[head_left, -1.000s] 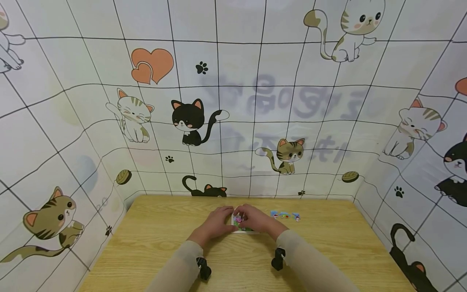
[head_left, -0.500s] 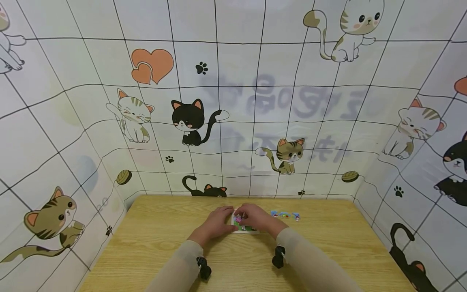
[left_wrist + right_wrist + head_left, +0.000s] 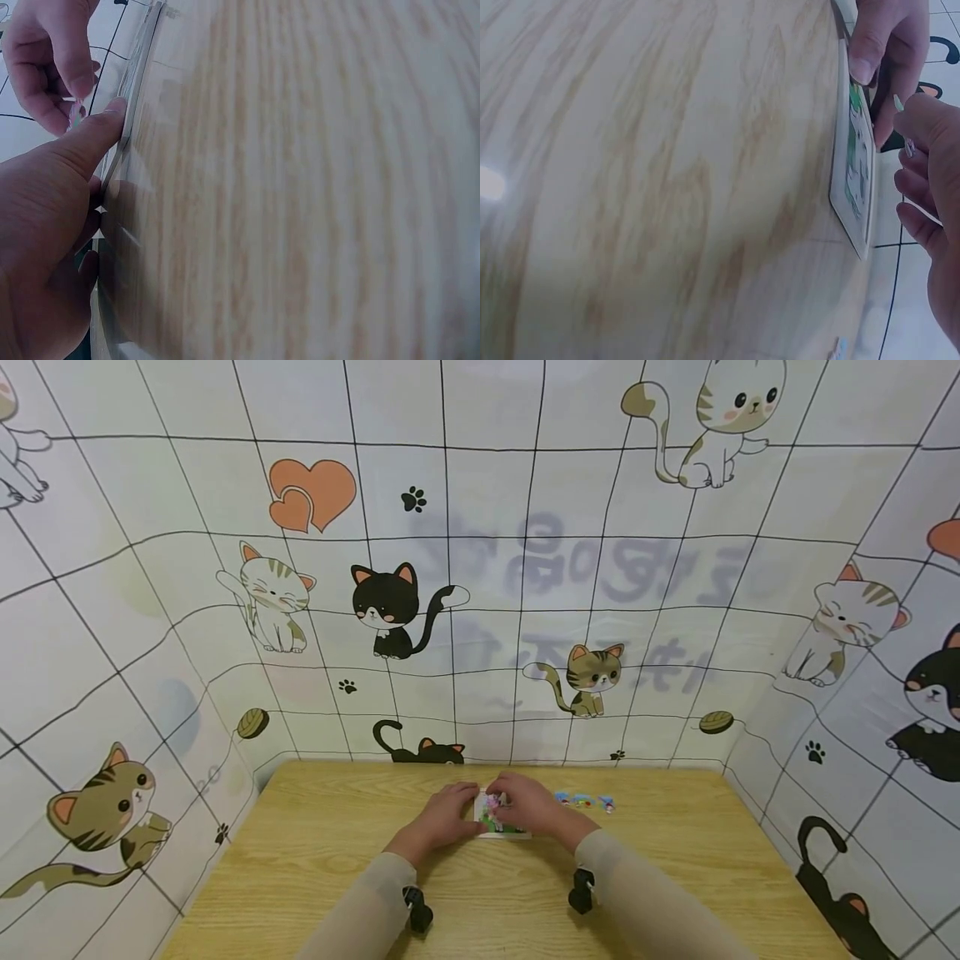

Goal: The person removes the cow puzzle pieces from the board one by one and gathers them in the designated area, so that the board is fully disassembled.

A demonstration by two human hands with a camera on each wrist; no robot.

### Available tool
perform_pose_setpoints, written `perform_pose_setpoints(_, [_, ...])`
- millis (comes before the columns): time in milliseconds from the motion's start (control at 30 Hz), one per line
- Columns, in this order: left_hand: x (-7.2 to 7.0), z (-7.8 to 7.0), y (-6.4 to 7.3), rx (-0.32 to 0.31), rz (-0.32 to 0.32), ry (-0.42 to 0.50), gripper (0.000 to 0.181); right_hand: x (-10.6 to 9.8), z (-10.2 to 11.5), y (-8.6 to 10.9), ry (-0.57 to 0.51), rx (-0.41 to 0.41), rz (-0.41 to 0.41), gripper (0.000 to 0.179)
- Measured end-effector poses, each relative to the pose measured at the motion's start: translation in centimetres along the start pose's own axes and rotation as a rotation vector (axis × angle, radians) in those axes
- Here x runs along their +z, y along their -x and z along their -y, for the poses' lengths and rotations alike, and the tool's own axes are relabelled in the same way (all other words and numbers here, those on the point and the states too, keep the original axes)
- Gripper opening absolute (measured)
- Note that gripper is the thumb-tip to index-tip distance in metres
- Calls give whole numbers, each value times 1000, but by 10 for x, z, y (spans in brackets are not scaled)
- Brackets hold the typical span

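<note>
Pinching a puzzle piece (image 3: 76, 114) in the right hand (image 3: 525, 803), just above a puzzle board (image 3: 840, 157).
Gripping that board with the left hand (image 3: 446, 814) near the table's (image 3: 487, 902) far edge, left of loose pieces (image 3: 583, 801), below unreadable wall lettering (image 3: 551, 564).

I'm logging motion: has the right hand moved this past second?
Yes, slightly: in the head view, the right hand sits nearer the table's back edge.
</note>
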State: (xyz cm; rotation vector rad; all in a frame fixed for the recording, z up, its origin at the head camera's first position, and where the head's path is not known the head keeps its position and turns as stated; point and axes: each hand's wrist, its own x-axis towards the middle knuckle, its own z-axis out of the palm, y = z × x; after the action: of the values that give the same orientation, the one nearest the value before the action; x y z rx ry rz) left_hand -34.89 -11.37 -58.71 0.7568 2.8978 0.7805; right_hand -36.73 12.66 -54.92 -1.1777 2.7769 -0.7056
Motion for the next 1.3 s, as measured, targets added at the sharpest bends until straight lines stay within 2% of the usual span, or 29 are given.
perform_pose_setpoints(233, [3,4,-2,-3,-3,7,78,-13,-5,13,-27,37,12,33])
perform_pose_setpoints(400, [6,6,-2,11,-20,18,81,-22,-8,24,-30,13,-23,30])
perform_pose_setpoints(800, [2,-2,-1,-15,2,5,80,-35,-17,48,-16,24,-35,30])
perform_pose_setpoints(1033, [13,9,-3,-13,-22,41,82,-40,-26,64,-6,52,-49,30])
perform_pose_setpoints(1300, [19,18,-8,-11,-32,73,83,-47,-37,80,1,0,-111,27])
